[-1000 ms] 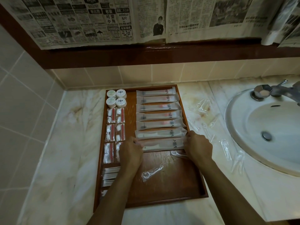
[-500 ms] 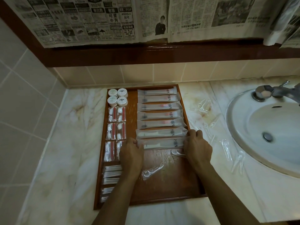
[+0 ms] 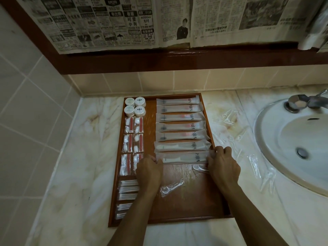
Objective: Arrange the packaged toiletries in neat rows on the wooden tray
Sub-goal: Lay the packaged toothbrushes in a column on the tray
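A wooden tray (image 3: 186,208) lies on the marble counter. Several long toothbrush packets (image 3: 181,126) form a column on its right half. My left hand (image 3: 150,172) pinches the left end of the nearest toothbrush packet (image 3: 184,157), and my right hand (image 3: 222,166) pinches its right end. Small round jars (image 3: 135,107) sit at the tray's far left, with cotton packets (image 3: 134,134) and cotton swab packets (image 3: 127,189) below them. Two wrapped floss picks (image 3: 171,188) lie loose on the tray near my hands.
More clear-wrapped floss picks (image 3: 255,166) are scattered on the counter between the tray and the white sink (image 3: 284,146). A metal tap (image 3: 301,102) stands at the sink's back. Tiled wall rises on the left; newspaper (image 3: 124,23) hangs above.
Both hands have slid the nearest toothbrush packet a little farther away, up against the packet above it.
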